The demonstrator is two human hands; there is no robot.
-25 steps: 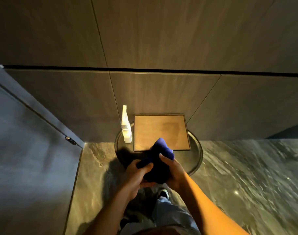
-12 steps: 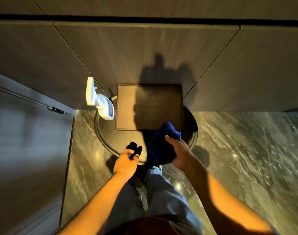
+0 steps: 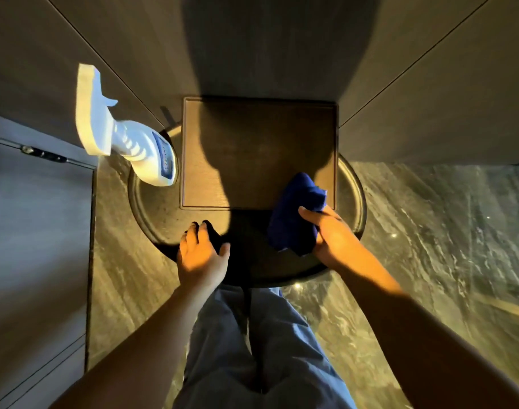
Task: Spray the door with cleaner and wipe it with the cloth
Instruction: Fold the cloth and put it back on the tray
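A white spray bottle (image 3: 140, 152) stands on the left side of a round dark table (image 3: 137, 202). My right hand (image 3: 332, 234) grips a bunched blue cloth (image 3: 293, 219) over the table's right front, beside the square tray. At the table's front edge, my left hand (image 3: 200, 255) curls around a small dark item (image 3: 212, 234) that is too dim to identify. The grey door (image 3: 37, 246) fills the left side, with a metal latch (image 3: 43, 153) at its top edge.
A square brown tray (image 3: 252, 154) lies on the table against the wood-panelled wall (image 3: 282, 39). Polished marble floor (image 3: 429, 246) spreads to the right. My legs in blue trousers (image 3: 252, 349) stand right below the table.
The view has tilted down and closer to the table. My hands have separated: the right keeps the blue cloth and has moved right, the left holds a small dark item at the front edge.
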